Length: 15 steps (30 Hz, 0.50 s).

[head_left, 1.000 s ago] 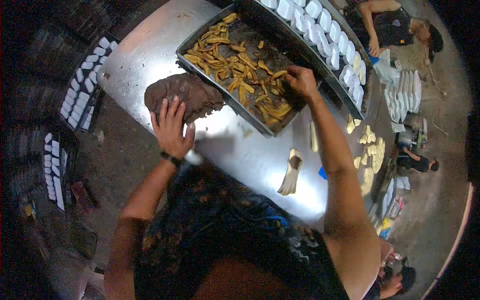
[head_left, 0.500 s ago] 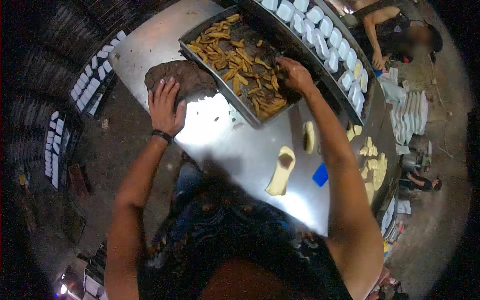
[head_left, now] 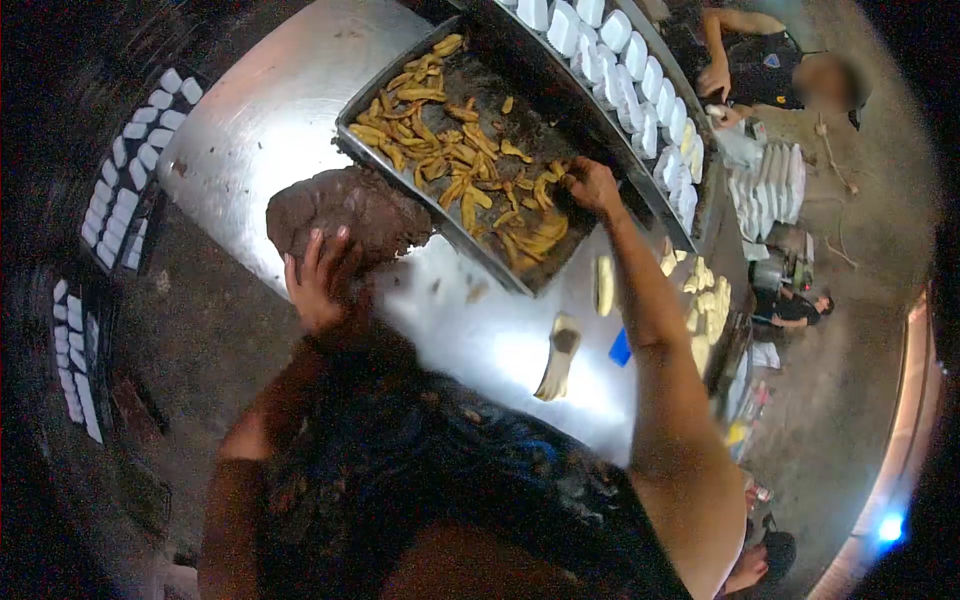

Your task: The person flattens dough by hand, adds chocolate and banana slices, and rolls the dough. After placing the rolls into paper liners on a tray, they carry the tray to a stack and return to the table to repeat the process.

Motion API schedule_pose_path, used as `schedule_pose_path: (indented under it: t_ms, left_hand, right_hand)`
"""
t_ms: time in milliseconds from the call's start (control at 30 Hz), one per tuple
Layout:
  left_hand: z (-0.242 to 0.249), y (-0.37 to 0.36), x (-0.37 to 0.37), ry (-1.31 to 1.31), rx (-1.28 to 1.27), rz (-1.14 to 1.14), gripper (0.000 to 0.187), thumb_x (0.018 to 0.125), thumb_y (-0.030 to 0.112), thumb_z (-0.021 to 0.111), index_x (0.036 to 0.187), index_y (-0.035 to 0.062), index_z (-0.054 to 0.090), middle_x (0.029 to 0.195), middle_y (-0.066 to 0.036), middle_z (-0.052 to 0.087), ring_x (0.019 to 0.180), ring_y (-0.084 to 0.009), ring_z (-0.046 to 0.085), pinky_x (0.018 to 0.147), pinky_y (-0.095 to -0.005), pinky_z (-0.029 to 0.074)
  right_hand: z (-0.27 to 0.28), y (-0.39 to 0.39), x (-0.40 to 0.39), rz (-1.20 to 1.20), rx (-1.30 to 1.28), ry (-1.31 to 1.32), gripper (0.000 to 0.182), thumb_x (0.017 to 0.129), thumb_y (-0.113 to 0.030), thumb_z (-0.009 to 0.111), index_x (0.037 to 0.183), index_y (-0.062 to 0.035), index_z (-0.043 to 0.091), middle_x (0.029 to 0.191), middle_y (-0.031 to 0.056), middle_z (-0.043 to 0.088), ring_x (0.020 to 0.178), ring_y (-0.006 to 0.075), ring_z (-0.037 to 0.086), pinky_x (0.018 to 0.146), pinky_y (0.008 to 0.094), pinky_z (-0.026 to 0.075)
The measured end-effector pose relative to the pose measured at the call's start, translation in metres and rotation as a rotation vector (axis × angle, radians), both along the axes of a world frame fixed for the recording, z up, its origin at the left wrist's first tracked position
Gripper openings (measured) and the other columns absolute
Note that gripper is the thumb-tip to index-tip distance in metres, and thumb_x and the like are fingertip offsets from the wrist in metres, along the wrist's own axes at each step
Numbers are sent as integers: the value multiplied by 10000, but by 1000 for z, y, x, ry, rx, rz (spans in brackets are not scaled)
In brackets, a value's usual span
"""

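My left hand (head_left: 318, 285) lies with its fingers spread on the near side of a mound of dark brown dough (head_left: 340, 212). The dough rests on the metal table against a metal tray (head_left: 440, 215). Yellow-brown banana-like strips (head_left: 470, 150) are scattered inside the tray. At the tray's right end, my right hand (head_left: 595, 188) reaches in with its fingers closed around one or more of the strips. Nearer me on the table is a flat pale dough piece (head_left: 558, 360) with brown filling on its upper part. Another filled pale dough piece (head_left: 605, 285) sits beside my right forearm.
A blue scraper (head_left: 620, 347) lies next to my right forearm. Several pale dough pieces (head_left: 708, 300) are at the table's right. A long tray of white paper-lined molds (head_left: 635, 60) stands behind. More molds (head_left: 130, 170) are on racks at left. A co-worker (head_left: 745, 60) works across.
The view has shifted and turned slightly. My left hand has slid toward the dough's near edge, and its fingers are more bent. My right hand remains at the tray's right end among the strips.
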<state>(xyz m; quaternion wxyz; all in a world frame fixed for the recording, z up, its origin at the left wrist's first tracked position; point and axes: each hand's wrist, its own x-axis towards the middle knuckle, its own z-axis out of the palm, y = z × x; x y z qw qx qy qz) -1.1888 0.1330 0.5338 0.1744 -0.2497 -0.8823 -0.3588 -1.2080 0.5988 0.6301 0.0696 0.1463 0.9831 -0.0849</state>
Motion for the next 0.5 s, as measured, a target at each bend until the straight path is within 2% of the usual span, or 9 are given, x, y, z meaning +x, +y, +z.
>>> schedule_pose_path:
  t_ms: [33,133,167,267,367,500]
  left_hand:
    - [-2,0,0,-13,-67,-9,483,719,321,667,1165,145,606,1396,-39,451,1319,-318,354,1020,-641,196]
    - [3,-2,0,-212,-22,-65,511,702,321,663,1176,140,599,1400,-51,446,1315,-327,357,1011,-653,196]
    - [7,-2,-1,-252,-45,-78,517,697,320,661,1177,139,599,1402,-54,445,1314,-330,357,1009,-655,196]
    - [20,-5,-3,-253,-185,-110,517,688,316,658,1171,140,604,1406,-64,438,1313,-335,354,1007,-653,200]
    - [19,-8,-3,-229,-152,-166,523,689,323,651,1177,142,597,1408,-71,435,1314,-343,349,1006,-656,194]
    - [28,-7,-3,-293,-232,-184,524,706,331,635,1190,137,581,1404,-73,438,1318,-349,342,1012,-661,167]
  right_hand:
    - [1,0,0,-36,-3,-57,389,708,-301,677,983,-27,653,912,211,656,883,361,637,755,402,501]
    - [8,-14,-5,-100,180,-539,435,686,-330,670,992,-22,647,924,224,651,900,378,630,758,420,505]
    - [3,-22,2,-206,176,-344,485,667,-358,671,1017,-22,642,959,231,647,929,386,622,782,432,505]
    - [11,-34,6,-176,174,-321,494,673,-359,672,1039,-29,640,994,239,639,955,394,612,814,438,500]
    - [0,-23,15,-145,88,-325,485,679,-360,687,1040,-40,644,1010,245,633,967,387,609,810,429,504]
    - [-3,-61,22,-123,140,-84,412,715,-337,685,998,-39,656,946,235,643,878,387,628,749,432,511]
